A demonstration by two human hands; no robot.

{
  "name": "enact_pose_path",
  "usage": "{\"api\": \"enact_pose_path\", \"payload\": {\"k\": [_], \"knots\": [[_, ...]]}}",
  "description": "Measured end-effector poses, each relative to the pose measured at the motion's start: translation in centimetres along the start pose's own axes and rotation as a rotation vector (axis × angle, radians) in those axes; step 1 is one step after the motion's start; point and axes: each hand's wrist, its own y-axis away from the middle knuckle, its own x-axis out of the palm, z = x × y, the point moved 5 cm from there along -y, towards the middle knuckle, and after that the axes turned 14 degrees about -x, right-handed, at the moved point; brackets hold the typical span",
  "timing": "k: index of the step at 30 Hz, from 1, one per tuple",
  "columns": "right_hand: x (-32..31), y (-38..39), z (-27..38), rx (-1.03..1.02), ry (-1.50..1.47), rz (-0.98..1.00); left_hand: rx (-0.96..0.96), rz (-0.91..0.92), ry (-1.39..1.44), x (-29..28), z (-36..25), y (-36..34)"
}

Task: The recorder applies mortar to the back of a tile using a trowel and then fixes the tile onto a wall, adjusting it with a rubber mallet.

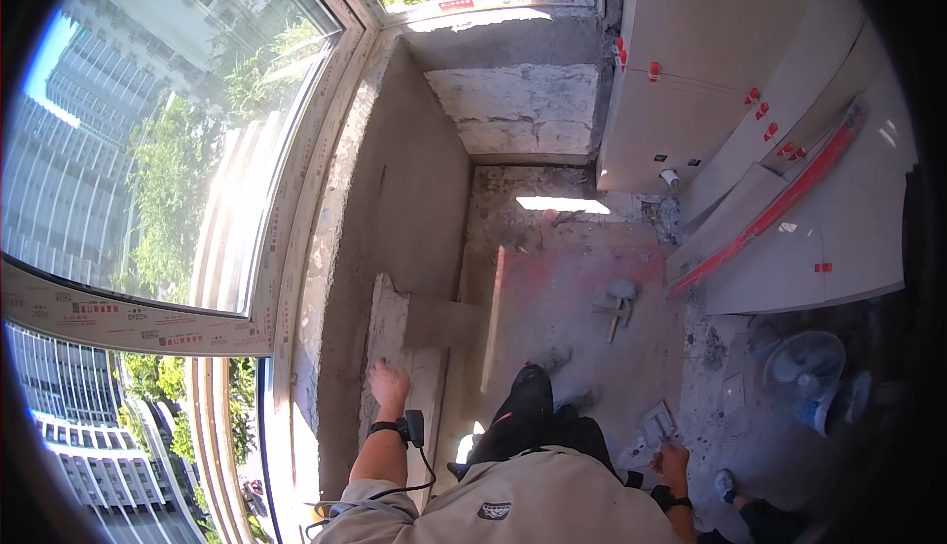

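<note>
My left hand, with a dark strap and a small black device at the wrist, is over a pale, rough-edged ledge beside the grey wall under the window. Its fingers look loosely spread; whether they press on the ledge is hard to see. Low on the right, my right hand is closed at a flat grey plastering trowel, apparently gripping it. The handle is partly hidden by the fingers. My legs stand between both hands on the dusty floor.
Ahead on the floor lies a wooden-handled tool. A fan stands at right, near another person's shoe. A long red straightedge leans along the tiled wall with red clips. The window sash projects at left.
</note>
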Motion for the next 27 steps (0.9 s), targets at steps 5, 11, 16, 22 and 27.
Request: {"api": "enact_pose_path", "payload": {"k": [5,11,16,22,27], "knots": [[0.0,0.2,3.5,-0.058,0.098,-0.013,-0.119,0.176,0.044,4.0,4.9,0.4],[-1.8,1.3,5.0,-0.133,0.117,-0.123,-0.073,0.479,0.042,11.1,4.5,-0.6],[-1.2,4.1,3.0,-0.083,-0.016,-0.257,-0.249,0.845,0.195,16.1,0.9,-4.0],[1.0,10.2,-1.8,-0.009,-0.300,-0.469,-0.033,1.068,0.116,15.4,-14.0,-1.5],[5.7,16.1,-10.6,0.192,-0.478,-0.560,0.161,1.209,-0.073,17.0,-26.8,4.1]]}}
